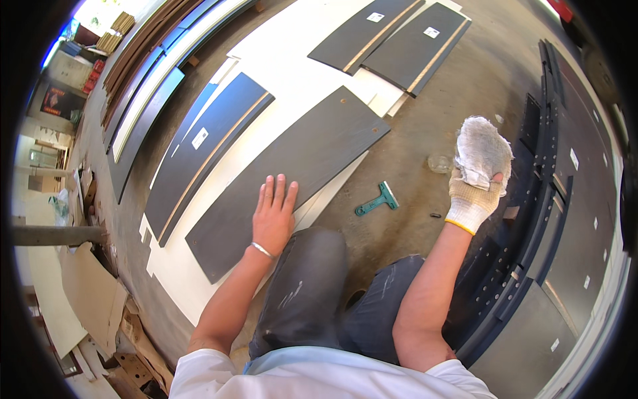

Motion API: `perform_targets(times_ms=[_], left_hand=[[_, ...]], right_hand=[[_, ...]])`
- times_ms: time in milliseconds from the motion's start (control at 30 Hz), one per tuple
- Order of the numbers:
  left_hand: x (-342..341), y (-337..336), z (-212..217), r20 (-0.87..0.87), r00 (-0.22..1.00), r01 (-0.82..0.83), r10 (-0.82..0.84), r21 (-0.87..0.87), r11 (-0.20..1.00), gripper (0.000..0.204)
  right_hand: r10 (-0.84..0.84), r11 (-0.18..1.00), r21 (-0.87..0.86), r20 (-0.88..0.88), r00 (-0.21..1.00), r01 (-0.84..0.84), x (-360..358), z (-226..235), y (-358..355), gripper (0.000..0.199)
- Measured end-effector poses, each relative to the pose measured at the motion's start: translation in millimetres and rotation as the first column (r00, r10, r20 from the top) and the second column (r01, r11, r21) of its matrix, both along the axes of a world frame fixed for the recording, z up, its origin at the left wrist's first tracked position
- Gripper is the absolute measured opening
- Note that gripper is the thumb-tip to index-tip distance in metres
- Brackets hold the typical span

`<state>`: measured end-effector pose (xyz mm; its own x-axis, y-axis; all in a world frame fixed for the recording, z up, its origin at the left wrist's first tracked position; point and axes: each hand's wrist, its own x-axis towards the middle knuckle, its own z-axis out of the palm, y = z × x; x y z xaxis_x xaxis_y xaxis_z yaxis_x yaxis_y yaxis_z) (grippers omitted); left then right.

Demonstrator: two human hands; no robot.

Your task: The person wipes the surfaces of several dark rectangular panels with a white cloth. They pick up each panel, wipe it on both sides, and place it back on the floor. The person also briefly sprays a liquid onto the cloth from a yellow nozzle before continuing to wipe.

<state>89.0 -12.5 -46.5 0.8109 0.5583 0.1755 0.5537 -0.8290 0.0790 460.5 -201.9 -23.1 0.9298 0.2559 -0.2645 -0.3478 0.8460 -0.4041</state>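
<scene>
My bare left hand (274, 211) lies on the near edge of a dark grey panel (299, 156), its fingers stretched out. That panel rests at a slant on white sheets and has small holes near its far end. Out to the right, my right hand (475, 198) wears a knitted glove with a yellow cuff and grips a whitish cloth rag (484, 149), held apart from the panel. A green scraper (377, 199) with a pale blade sits on the floor between my hands. Beside the rag is a small clear container (440, 163).
Another dark panel (206, 146) with a tan strip and label lies to the left. Two similar panels (417, 50) lie at the far side on white sheeting (282, 50). Long boards (149, 110) are stacked far left. Dark panels (585, 219) and drilled strips (495, 282) line the right.
</scene>
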Motion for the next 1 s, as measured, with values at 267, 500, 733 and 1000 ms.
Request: perform_targets(times_ms=[267, 500, 733, 1000], left_hand=[[-11, 2, 20, -0.188, 0.979, 0.057, -0.085, -0.154, 0.986, 0.082], [1, 6, 10, -0.268, 0.963, -0.027, -0.010, -0.134, 0.991, 0.093], [95, 15, -2, -0.143, 0.985, 0.086, -0.099, -0.096, 0.992, 0.094], [208, 22, -5, -0.185, 0.929, 0.327, -0.320, 0.009, 0.945, 0.085]], right_hand=[[-0.034, 0.997, 0.066, 0.024, 0.999, 0.032, 8, -1, -14, 0.063], [-0.069, 0.992, 0.108, -0.008, 0.998, 0.069, 15, -7, -23, 0.062], [-0.077, 0.990, 0.113, -0.037, 0.996, 0.081, 15, -6, -22, 0.065], [-0.099, 0.986, 0.138, 0.008, 0.995, 0.097, 24, -13, -31, 0.067]])
